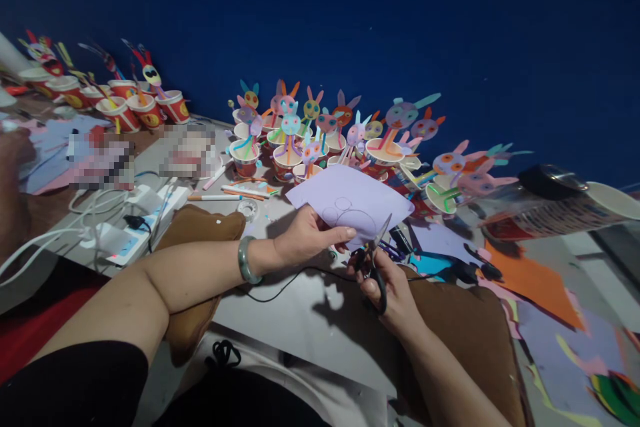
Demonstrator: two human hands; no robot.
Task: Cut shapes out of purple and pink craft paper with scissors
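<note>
Left grip (306, 239) clamped on paper (345, 188) | right grip (397, 288) clamped on scissors (371, 249) | cups (245, 165) crowd counter's (300, 320) far edge, behind paper

Single head-worn view; faces forward, down at near hands (393, 290), blue wall (320, 20) beyond.

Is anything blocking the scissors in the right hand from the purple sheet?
Nothing visible stands between the scissors in the right hand and the purple sheet; the blades overlap its near right part in this view. The left hand grips the near edge, its thumb left of the blades.
</note>
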